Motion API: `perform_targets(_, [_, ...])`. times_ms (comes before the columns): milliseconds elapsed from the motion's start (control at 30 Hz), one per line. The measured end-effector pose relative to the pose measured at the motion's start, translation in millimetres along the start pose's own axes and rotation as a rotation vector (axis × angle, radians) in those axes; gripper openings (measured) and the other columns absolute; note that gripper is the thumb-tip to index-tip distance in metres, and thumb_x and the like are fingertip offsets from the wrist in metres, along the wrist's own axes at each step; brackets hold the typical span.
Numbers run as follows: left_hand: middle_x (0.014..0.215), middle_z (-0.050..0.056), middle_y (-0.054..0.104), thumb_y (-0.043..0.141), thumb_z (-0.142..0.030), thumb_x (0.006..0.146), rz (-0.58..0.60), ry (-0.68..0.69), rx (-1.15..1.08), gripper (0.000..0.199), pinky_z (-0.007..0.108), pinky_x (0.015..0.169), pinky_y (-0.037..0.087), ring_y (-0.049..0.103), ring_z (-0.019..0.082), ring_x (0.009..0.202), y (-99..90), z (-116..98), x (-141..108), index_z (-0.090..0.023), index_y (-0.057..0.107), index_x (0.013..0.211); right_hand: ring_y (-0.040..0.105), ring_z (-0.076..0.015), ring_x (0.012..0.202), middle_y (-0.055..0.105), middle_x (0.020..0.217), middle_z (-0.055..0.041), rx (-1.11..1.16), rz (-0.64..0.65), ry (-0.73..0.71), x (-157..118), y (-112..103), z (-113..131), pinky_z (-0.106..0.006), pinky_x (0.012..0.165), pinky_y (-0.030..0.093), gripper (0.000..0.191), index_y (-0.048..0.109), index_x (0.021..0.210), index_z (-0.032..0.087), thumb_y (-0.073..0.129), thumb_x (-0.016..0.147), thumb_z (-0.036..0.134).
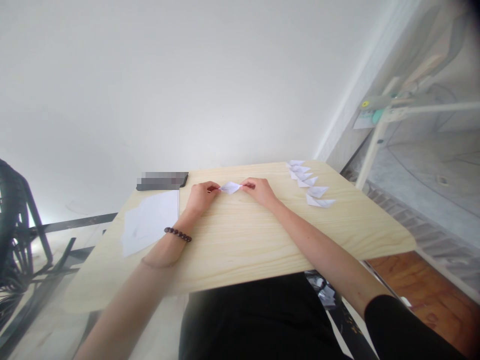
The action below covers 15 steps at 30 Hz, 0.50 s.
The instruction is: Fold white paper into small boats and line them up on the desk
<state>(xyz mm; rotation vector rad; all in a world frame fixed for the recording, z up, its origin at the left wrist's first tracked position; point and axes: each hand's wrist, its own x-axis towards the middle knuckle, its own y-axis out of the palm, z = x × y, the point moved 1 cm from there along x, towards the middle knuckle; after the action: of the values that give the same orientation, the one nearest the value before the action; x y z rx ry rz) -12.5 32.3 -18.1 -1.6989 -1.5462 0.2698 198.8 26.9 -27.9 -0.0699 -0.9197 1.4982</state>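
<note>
Over the far half of the light wooden table [240, 245], a small folded white paper boat [230, 187] is stretched between my two hands. My left hand [202, 196], with a dark bead bracelet at its wrist, pinches the paper's left tip. The right tip is pinched between the thumb and fingers of my right hand [258, 190]. At the far right of the table, several finished-looking folded paper boats [317, 191] stand in a slanting row. To the left of my left hand lies a stack of white paper sheets [150, 220].
A dark phone-like slab [163, 181], partly blurred out, lies at the table's back left corner. Behind the table rises a white wall [210, 80]. A white metal frame [375, 142] stands past the right edge, and a black woven chair [15, 220] is on the left.
</note>
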Motion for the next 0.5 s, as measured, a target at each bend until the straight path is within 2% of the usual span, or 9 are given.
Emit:
perform_targets(233, [0.077, 0.004, 0.067, 0.052, -0.033, 0.072, -0.007, 0.016, 0.101, 0.022, 0.024, 0.063, 0.041, 0.058, 0.016, 0.067, -3.7, -8, -2, -0.018, 0.066, 0.081, 0.057, -0.0121, 0.068, 0.066, 0.081, -0.0022, -0.066, 0.003, -0.079, -1, -3, 5, -0.023, 0.064, 0.041, 0.016, 0.066, 0.081, 0.019, 0.054, 0.076, 0.028])
perform_targets(500, [0.081, 0.003, 0.067, 0.047, -0.031, 0.077, 0.008, 0.14, 0.215, 0.023, 0.022, 0.062, 0.038, 0.057, 0.014, 0.068, -2.7, -10, -2, -0.019, 0.065, 0.083, 0.052, -0.0099, 0.064, 0.063, 0.077, -0.0017, -0.178, 0.008, -0.165, 1, -1, 11, -0.022, 0.063, 0.037, 0.016, 0.064, 0.078, 0.018, 0.054, 0.076, 0.03])
